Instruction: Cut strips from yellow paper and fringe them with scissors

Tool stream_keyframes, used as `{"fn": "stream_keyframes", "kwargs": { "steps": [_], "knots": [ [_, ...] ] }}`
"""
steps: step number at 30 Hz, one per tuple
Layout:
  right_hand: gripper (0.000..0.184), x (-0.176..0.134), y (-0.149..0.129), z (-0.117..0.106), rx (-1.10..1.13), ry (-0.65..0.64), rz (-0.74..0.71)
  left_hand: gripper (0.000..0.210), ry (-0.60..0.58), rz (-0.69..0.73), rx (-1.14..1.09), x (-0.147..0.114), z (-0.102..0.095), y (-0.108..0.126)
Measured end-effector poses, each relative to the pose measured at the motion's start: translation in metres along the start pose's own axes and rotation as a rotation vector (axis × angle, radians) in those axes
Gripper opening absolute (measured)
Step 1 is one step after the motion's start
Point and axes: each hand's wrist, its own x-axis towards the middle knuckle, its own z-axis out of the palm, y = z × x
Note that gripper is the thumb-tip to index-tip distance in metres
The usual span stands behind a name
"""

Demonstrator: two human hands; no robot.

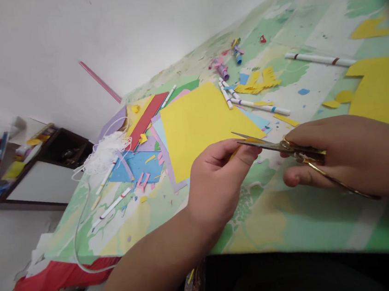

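My right hand (351, 152) grips a pair of gold-handled scissors (294, 150), its fingers around the handles. The slightly parted blades reach left to the fingertips of my left hand (215, 178). That hand is closed in a pinch, and a small bit of yellow paper (253, 139) shows at the blades by its fingertips; most of it is hidden. Just behind my left hand lies a large yellow sheet (199, 126) on top of lilac and light blue sheets. Another cut yellow sheet (383, 93) lies beyond my right hand.
Rolled white paper tubes (263, 106), fringed yellow strips (255, 81) and small curled paper rolls (222, 68) lie towards the back. White string (106, 152), a red strip (148, 120) and blue paper (137, 165) are at left. The patterned tablecloth (268, 221) ends at the near edge.
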Motion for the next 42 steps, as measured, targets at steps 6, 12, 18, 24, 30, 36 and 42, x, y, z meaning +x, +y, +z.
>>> {"fn": "stream_keyframes", "kwargs": {
  "steps": [6, 12, 18, 24, 30, 36, 42],
  "knots": [
    [0.067, -0.0004, 0.0002, -0.0001, 0.005, -0.011, 0.022, 0.011, 0.016, 0.003, 0.050, -0.0003, -0.0010, 0.0008],
    [0.067, 0.0010, 0.0000, 0.0008, -0.030, 0.018, 0.008, 0.006, 0.008, 0.014, 0.024, -0.0012, -0.0004, 0.0015],
    [0.069, 0.0009, -0.0007, 0.0004, -0.026, 0.025, 0.001, 0.007, 0.013, 0.005, 0.067, -0.0017, -0.0007, 0.0050],
    [0.069, 0.0013, -0.0007, 0.0011, -0.039, 0.063, -0.029, 0.007, 0.025, -0.003, 0.051, -0.0024, -0.0011, 0.0052],
    [0.071, 0.0018, 0.0002, 0.0017, -0.045, 0.111, -0.028, 0.006, 0.016, -0.011, 0.016, -0.0019, -0.0014, 0.0036],
    [0.071, 0.0036, 0.0010, 0.0018, -0.039, 0.081, 0.008, 0.007, 0.013, -0.034, -0.010, -0.0012, -0.0018, 0.0025],
    [0.066, 0.0014, 0.0066, 0.0046, 0.095, 0.120, 0.046, 0.012, 0.020, -0.062, -0.008, 0.0014, -0.0022, 0.0025]
  ]
}}
